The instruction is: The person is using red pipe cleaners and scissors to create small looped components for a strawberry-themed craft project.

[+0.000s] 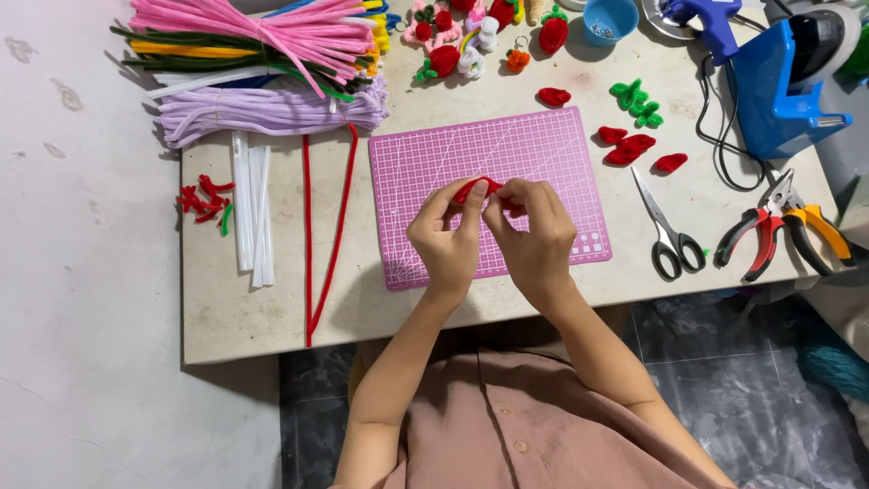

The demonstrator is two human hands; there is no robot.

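Note:
Over a pink cutting mat [434,163], my left hand [445,237] and my right hand [534,234] meet, both pinching one small red pipe-cleaner piece [478,187]. Only its top shows between my fingertips; my fingers cover the rest. Several finished red petal shapes [631,148] lie to the right of the mat, with one more [554,96] just above it. Green curled pieces [636,101] sit beside them.
Bundles of pink, lilac and mixed pipe cleaners [262,63] fill the table's back left. A long red pipe cleaner [324,237], white sticks [252,206] and red scraps [203,199] lie left. Scissors [668,226], pliers [780,226], a blue tape dispenser [786,86] and a glue gun [706,20] stand right.

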